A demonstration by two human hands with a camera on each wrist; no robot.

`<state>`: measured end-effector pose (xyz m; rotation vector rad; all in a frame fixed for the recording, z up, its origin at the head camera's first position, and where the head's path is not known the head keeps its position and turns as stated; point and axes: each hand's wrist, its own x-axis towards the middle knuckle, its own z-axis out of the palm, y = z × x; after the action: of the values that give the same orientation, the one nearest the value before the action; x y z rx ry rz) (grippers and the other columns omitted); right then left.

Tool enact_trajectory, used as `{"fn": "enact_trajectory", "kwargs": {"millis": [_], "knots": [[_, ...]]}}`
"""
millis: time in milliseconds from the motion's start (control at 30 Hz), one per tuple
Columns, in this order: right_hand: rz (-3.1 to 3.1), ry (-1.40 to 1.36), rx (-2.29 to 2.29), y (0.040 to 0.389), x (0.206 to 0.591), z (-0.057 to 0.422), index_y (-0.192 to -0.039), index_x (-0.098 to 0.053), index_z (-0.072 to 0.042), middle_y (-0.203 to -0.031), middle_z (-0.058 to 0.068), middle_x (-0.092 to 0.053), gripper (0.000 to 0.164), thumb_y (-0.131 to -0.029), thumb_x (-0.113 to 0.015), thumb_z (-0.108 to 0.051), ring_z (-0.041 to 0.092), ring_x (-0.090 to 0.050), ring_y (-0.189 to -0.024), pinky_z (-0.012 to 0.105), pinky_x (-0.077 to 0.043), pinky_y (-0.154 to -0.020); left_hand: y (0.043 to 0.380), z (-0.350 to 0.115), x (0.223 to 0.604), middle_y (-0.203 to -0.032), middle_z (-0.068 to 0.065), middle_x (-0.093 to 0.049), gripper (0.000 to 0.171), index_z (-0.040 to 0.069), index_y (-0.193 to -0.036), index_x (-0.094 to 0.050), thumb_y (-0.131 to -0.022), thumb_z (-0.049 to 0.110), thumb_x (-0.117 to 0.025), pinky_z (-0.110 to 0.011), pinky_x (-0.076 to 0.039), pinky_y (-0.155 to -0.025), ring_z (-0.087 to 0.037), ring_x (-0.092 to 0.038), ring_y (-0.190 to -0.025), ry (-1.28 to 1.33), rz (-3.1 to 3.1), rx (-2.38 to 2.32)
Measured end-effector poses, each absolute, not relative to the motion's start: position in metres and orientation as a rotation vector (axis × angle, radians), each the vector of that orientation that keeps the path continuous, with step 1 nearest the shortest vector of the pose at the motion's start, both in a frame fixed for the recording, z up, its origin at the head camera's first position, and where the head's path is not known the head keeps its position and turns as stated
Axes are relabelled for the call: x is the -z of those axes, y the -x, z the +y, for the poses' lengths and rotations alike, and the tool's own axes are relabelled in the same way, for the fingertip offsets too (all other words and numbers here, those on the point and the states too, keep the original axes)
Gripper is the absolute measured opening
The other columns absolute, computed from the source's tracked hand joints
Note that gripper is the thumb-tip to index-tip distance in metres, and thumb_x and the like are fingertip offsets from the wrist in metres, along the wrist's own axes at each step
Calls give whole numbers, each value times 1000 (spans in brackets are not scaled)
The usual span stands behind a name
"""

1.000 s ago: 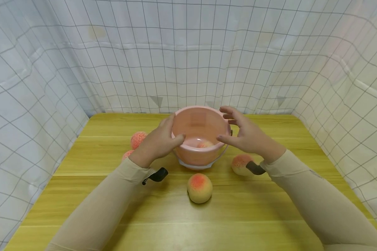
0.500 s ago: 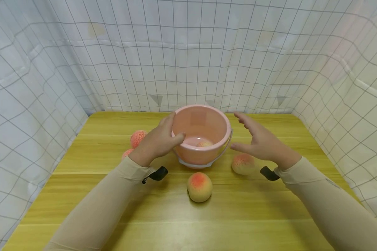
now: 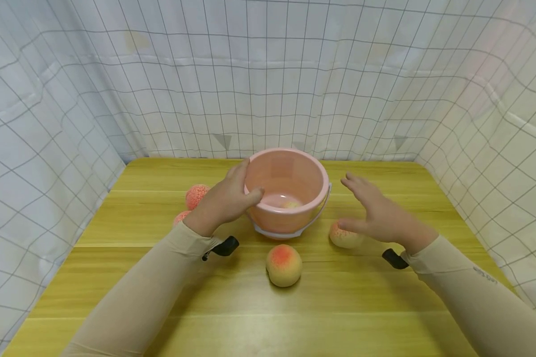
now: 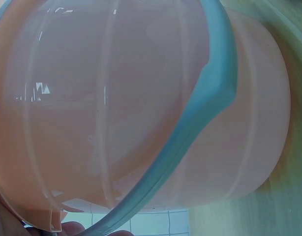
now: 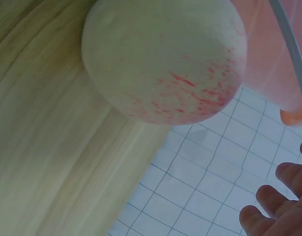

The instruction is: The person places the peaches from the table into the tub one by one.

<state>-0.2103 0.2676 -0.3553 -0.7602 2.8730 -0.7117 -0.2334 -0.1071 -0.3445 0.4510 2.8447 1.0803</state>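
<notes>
A pink bucket point(image 3: 290, 220) with a pale handle lowered along its front stands on the table. My left hand point(image 3: 225, 201) grips its left rim, thumb over the edge and fingers outside. In the left wrist view, that hand's fingers show at the lower left by the handle's joint. One peach point(image 3: 290, 205) lies in the bucket, partly hidden by the rim. My right hand point(image 3: 379, 215) hovers right of the bucket with fingers spread, holding nothing. Its thumb overlaps a yellow and red peach point(image 3: 346, 238), large in the right wrist view.
Another peach point(image 3: 284, 265) sits in front of the bucket. Two redder peaches point(image 3: 196, 197) lie to the left, one partly behind my left wrist. The wooden table point(image 3: 268, 322) ends at a white gridded curtain point(image 3: 277, 89) at the back and sides.
My right hand has moved away from the bucket's right rim, rightward and toward me, over the peach there. My left hand keeps its hold on the bucket.
</notes>
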Motion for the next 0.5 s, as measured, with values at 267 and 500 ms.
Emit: {"fn": "enact_trajectory", "kwargs": {"millis": [267,500], "knots": [[2854,769,598,206,374,273,-168,-25,-7,-177,18,-12,107,-90,-77,-58,48,-10,-161,72,-20,-123,234,-107,344,-170,-12,-28,94,18,-171,-8,-97,52,-55,-59,-48,-110,-30,-52,-138,-448,2836,-1092],[2845,767,497,207,394,278,-167,-26,-5,-175,22,-14,109,-88,-80,-58,51,-14,-160,70,-22,-123,234,-107,345,-172,-12,-25,96,19,-171,-6,-97,54,-54,-59,-49,-110,-29,-51,-138,-455,2836,-1093]]}}
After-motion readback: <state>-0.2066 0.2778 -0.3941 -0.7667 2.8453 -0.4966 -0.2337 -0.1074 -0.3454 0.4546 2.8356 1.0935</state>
